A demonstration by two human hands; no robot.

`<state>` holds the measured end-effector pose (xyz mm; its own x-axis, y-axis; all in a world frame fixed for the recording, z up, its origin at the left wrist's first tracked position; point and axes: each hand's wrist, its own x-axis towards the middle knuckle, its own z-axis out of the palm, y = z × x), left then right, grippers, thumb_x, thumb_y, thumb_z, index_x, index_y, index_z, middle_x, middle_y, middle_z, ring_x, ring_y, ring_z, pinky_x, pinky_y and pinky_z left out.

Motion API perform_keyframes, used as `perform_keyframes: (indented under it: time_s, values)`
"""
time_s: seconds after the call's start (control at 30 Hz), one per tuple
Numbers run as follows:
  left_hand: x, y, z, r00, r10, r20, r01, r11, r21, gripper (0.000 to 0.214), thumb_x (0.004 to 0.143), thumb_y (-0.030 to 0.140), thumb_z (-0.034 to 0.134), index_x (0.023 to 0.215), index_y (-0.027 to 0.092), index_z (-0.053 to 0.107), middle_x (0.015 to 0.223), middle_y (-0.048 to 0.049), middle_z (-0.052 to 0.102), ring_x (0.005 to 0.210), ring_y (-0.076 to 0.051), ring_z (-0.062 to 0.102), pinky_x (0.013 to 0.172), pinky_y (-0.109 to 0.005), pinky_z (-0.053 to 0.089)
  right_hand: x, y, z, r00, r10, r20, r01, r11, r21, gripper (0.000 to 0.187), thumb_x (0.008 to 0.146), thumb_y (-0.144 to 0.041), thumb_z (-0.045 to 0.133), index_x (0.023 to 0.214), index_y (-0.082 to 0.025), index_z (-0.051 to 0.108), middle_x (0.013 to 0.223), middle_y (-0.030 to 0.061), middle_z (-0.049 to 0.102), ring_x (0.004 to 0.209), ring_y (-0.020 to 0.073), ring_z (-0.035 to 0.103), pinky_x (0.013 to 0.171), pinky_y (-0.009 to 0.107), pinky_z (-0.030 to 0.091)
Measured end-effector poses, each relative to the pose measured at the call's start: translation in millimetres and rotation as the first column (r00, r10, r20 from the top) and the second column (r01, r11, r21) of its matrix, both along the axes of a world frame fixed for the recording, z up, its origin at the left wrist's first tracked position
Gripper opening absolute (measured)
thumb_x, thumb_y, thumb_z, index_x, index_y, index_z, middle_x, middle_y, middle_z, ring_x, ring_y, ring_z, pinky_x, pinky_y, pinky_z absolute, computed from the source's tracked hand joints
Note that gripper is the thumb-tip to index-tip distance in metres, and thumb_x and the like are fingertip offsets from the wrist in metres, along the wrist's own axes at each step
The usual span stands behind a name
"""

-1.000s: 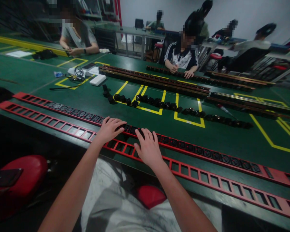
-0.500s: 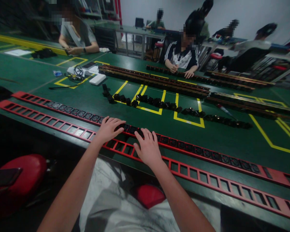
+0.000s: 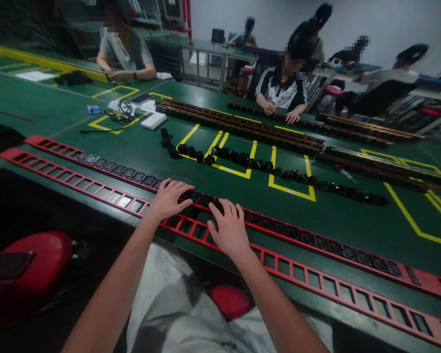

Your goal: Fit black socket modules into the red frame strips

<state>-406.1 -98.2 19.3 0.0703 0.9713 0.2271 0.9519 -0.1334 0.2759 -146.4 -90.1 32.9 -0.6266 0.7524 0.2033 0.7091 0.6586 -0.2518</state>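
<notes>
Two long red slotted strips lie side by side across the table in front of me. Black square socket-like inserts [image 3: 319, 241] fill most of the slots of the far strip [image 3: 428, 283]; several slots at its left end have none. My left hand [image 3: 170, 201] rests on the far strip near its middle, fingers stretched over the inserts and thumb apart. Just to the right, my right hand [image 3: 231, 229] lies on the same strip with its fingers spread. A few inserts show between the hands; those under the fingers are hidden. The near strip [image 3: 301, 263] has bare slots and passes below both hands.
Loose black blocks [image 3: 242, 159] form a ragged row beyond the strips. Long brown-black bars [image 3: 238, 125], a screwdriver [image 3: 347, 175], a white box [image 3: 154, 121] and cables [image 3: 123, 112] lie farther back. Co-workers [image 3: 282, 86] sit opposite. A red stool [image 3: 40, 264] stands left.
The whole view has shifted slightly, so everything appears a little lower and to the right. Both hands stay at about the same place on the far strip.
</notes>
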Motion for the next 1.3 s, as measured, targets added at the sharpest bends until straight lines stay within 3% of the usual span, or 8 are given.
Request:
perform_keyframes:
  time_s: [0.63,1.3]
  values:
    - [5,-4,4.5,1.0,-0.001,0.004,0.001,1.0,-0.031,0.043,0.096,0.045,0.053,0.134,0.026,0.06,0.135,-0.0067,0.065,0.129,-0.029,0.054,0.121,-0.057,0.022,1,0,-0.7,1.0,0.004,0.019,-0.004,1.0,-0.008,0.048,0.099,-0.033,0.054,0.146,-0.026,0.054,0.153,0.0128,0.047,0.144,0.0304,0.039,0.122,0.057,0.026]
    - [13,-4,22.5,1.0,-0.007,-0.017,0.006,0.994,-0.106,0.04,0.099,0.039,0.052,0.135,0.022,0.057,0.134,-0.0095,0.064,0.128,-0.03,0.053,0.122,-0.059,0.021,4,1,1.5,1.0,0.015,0.025,-0.015,1.0,-0.017,0.047,0.099,-0.029,0.052,0.146,-0.025,0.054,0.153,0.0137,0.048,0.147,0.0294,0.038,0.122,0.057,0.028]
